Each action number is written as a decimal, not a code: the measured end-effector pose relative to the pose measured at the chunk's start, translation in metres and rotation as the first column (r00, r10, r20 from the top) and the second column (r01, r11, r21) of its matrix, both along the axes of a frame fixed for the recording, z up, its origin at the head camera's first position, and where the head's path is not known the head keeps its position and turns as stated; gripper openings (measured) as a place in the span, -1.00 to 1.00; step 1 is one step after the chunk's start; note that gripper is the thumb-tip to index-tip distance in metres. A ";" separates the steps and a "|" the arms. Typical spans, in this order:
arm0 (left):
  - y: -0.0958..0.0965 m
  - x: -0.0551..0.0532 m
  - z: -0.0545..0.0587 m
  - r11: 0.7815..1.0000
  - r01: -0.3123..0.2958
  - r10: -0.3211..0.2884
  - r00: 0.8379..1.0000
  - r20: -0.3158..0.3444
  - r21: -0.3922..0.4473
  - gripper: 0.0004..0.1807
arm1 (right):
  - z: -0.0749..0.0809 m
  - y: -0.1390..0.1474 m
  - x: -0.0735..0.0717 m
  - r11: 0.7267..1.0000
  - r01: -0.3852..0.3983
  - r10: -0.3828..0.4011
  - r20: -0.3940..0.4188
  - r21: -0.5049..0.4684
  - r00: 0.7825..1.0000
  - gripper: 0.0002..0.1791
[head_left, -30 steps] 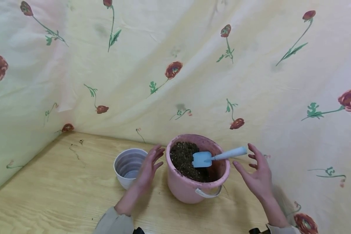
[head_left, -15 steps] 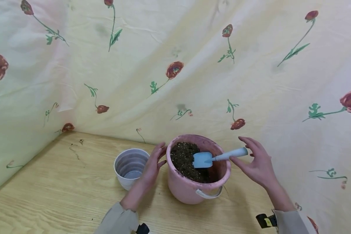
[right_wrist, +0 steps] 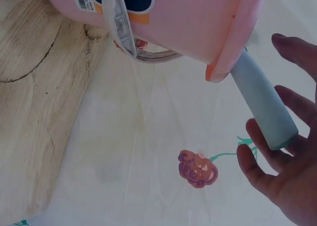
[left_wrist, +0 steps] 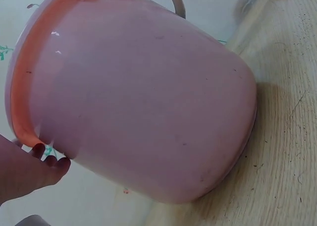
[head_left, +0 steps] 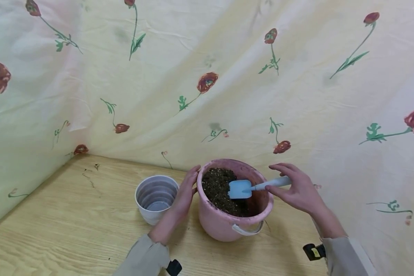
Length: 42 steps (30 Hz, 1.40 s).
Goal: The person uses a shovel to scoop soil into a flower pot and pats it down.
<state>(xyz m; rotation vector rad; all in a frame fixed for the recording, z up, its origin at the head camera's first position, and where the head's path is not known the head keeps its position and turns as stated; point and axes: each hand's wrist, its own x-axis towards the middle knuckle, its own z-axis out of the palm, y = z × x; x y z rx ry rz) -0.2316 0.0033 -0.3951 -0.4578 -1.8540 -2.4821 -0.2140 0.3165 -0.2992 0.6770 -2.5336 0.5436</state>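
Around the pink bucket (head_left: 220, 230), two bare hands had the whole show between them, one to each side! Out on the right, the right hand (head_left: 298, 189) took up position about the pale blue trowel (head_left: 258, 186), thumb and fingers well apart, the grip end of the tool sitting in the gap between them; no clamp there, and whether skin met handle could not be told. And the trowel itself? Inside the bucket at the blade end, flat blade at the edge of the dark soil (head_left: 217, 188), handle slanting up across the rim and out to the right. Over on the other flank, the left hand (head_left: 184, 195) had its fingers extended, tips right up at the outer wall just under the rim, nothing pinched, nothing gripped. Just beside that hand stood the white pot (head_left: 151, 217), upright, ribbed inside. Soil heaped towards the bucket's left, a white bail (head_left: 241, 231) hung low at the front, and a printed label (right_wrist: 133, 0) showed in the right wrist view. Beneath it all, a wood-grained table (head_left: 72, 230); behind, a flowered cloth (head_left: 227, 111).
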 end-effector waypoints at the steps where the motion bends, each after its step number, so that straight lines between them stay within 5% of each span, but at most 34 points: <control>1: 0.001 0.000 0.000 1.000 -0.001 0.001 1.000 0.009 -0.003 -0.36 | 0.000 0.000 -0.001 1.000 -0.001 0.001 0.006 0.014 1.000 -0.40; 7: 0.007 -0.005 0.001 0.999 -0.003 0.005 0.999 0.045 -0.041 -0.35 | 0.004 -0.002 -0.006 0.995 -0.003 -0.002 0.049 0.100 0.999 -0.45; 12: 0.013 -0.009 0.000 0.998 -0.036 0.040 0.997 0.071 -0.060 -0.36 | 0.010 -0.003 -0.010 0.986 0.010 -0.037 0.161 0.165 0.986 -0.48; 21: 0.020 -0.007 -0.001 0.995 -0.086 0.087 0.996 0.027 -0.043 -0.46 | 0.020 -0.010 -0.016 0.947 0.002 -0.096 0.279 0.320 0.955 -0.71; 32: 0.024 -0.008 0.000 0.993 -0.109 0.109 0.994 0.009 -0.040 -0.47 | 0.027 -0.027 -0.021 0.907 -0.063 -0.125 0.410 0.416 0.903 -0.91; 38: 0.024 -0.009 -0.001 0.994 -0.102 0.102 0.995 -0.010 -0.036 -0.47 | 0.029 -0.035 -0.021 0.894 -0.098 -0.151 0.500 0.437 0.852 -0.86; 42: 0.024 -0.010 -0.002 0.993 -0.112 0.111 0.994 -0.018 -0.044 -0.48 | 0.032 -0.035 -0.019 0.896 -0.109 -0.145 0.515 0.431 0.845 -0.83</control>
